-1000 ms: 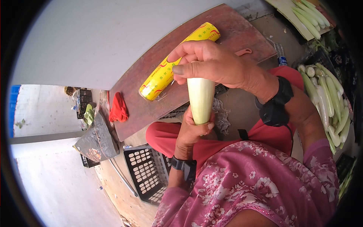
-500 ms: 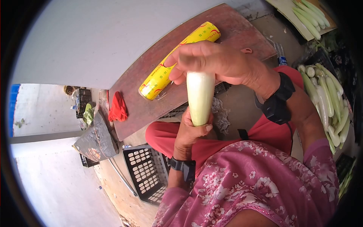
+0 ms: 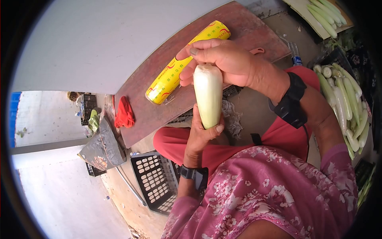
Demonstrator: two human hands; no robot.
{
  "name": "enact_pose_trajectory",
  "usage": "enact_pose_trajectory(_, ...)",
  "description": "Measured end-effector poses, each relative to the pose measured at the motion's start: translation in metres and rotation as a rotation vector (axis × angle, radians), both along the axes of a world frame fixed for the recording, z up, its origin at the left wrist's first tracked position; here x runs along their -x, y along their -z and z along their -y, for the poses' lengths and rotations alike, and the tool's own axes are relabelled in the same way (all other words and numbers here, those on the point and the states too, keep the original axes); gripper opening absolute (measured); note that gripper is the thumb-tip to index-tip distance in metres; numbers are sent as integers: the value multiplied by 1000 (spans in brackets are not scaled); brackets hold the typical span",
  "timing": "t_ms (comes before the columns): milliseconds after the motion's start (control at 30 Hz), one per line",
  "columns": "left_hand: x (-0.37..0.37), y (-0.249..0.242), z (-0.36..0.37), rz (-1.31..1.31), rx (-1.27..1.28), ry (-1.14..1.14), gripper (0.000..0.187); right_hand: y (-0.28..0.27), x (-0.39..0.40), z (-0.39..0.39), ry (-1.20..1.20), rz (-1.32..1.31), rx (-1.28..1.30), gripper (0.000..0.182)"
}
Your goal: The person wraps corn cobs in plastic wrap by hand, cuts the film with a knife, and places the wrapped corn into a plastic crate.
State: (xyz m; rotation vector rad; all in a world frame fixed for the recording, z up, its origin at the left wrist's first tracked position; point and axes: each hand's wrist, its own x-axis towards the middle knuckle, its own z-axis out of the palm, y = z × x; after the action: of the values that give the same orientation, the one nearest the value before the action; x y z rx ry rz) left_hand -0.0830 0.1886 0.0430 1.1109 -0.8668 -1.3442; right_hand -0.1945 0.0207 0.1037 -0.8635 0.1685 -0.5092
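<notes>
A thick, pale green vegetable stalk (image 3: pixel 208 97) stands nearly upright before me, with a whitish, brown-edged end at the top. My left hand (image 3: pixel 202 130) is wrapped round its lower part, thumb across the front. At the upper end is my right hand (image 3: pixel 229 61), its palm beside and behind the stalk. The right fingers are stretched out and apart, with the thumb bent near the index finger. Part of those fingers is hidden behind the stalk. Beyond them, a yellow printed roll (image 3: pixel 169 79) lies on the reddish wooden board (image 3: pixel 137 85).
A red cloth (image 3: pixel 124 112) lies at the board's left end. Below it are a dark plastic bag (image 3: pixel 102 145) and a black crate (image 3: pixel 153 179). Similar pale stalks (image 3: pixel 346 95) are heaped at right, and more stalks (image 3: pixel 324 16) lie at top right. A plastic bottle (image 3: pixel 295 55) is near my knee.
My right hand has shifted off the stalk's top, so its whitish end now shows. The stalk has risen slightly, and the left hand keeps its hold.
</notes>
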Motion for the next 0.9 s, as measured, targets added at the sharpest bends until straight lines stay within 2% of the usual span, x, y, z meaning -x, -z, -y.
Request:
enact_pose_trajectory(100,-5,5,1,-201,27,91,58,-3,0,3,-101,127,-117,53)
enact_pose_trajectory(200,-6,4,0,-359,69,119,60,-8,0,3,-187,246,-130,58)
enact_pose_trajectory(300,-8,4,0,-460,87,158,64,-9,1,2,-211,354,9,56)
enact_pose_trajectory(400,-7,6,-1,-504,72,187,72,-16,5,-11,-30,213,280,49)
enact_pose_trajectory(500,-6,8,-3,-506,54,252,79,-4,-4,-6,-11,266,286,40)
enact_pose_trajectory(600,-6,12,-4,-497,47,334,78,-1,-5,-5,81,181,292,34)
enact_pose_trajectory(733,1,6,-3,-564,-10,351,76,1,-4,1,217,-7,-4,35)
enact_pose_trajectory(833,0,6,1,-759,-27,353,76,10,-9,10,214,20,-200,39)
enact_pose_trajectory(867,2,5,2,-800,-24,330,72,12,-8,15,133,60,-245,42)
enact_pose_trajectory(900,3,5,2,-836,-14,340,73,11,-8,16,110,101,-250,36)
